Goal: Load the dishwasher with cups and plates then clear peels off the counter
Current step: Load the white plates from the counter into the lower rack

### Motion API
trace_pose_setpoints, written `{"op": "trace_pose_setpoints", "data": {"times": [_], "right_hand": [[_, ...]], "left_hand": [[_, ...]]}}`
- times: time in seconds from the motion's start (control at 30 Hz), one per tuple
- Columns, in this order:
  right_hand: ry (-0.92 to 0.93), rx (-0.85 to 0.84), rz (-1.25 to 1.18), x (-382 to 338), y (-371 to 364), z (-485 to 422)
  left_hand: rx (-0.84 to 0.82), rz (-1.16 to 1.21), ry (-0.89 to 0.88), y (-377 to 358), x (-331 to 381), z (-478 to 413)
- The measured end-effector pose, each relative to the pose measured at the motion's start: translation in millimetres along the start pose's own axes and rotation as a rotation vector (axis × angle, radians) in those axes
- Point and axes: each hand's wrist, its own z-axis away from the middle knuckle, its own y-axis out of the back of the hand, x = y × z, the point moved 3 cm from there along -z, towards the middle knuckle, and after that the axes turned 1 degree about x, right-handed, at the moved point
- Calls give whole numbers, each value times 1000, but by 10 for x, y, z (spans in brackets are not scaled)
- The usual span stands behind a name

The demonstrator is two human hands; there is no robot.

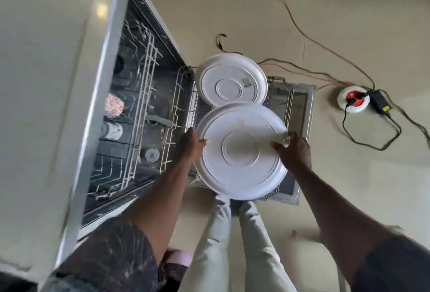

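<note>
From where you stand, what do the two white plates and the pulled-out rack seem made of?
Nearer plate and farther plate: probably plastic or melamine, dull white with moulded rings underneath, though ceramic is possible. Lower rack: thin wire, likely metal with a pale coating.

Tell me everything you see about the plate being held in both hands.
The held plate is round, white and smooth, like ceramic or plastic. Its underside faces the camera, showing a raised foot ring and rim ring. The left hand and right hand grip opposite edges, holding it above the pulled-out dishwasher rack, beside a second white plate.
</note>
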Motion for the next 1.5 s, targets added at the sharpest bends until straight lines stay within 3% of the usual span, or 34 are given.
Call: {"op": "trace_pose_setpoints", "data": {"times": [0.27,0.47,0.9,1.17,1.5], "right_hand": [[34,158,-137,-506,-238,-1199],[123,269,-173,-983,-152,-1615],[69,245,-267,-979,-338,-1826],[115,280,-111,-966,-405,-1854],[74,249,-102,-890,-529,-1880]], "left_hand": [[191,74,-63,90,408,-1202],[351,241,-125,382,558,-1856],[426,270,-199,274,540,-2402],[405,241,-161,184,423,-2591],[371,170,-127,45,445,-2621]]}}
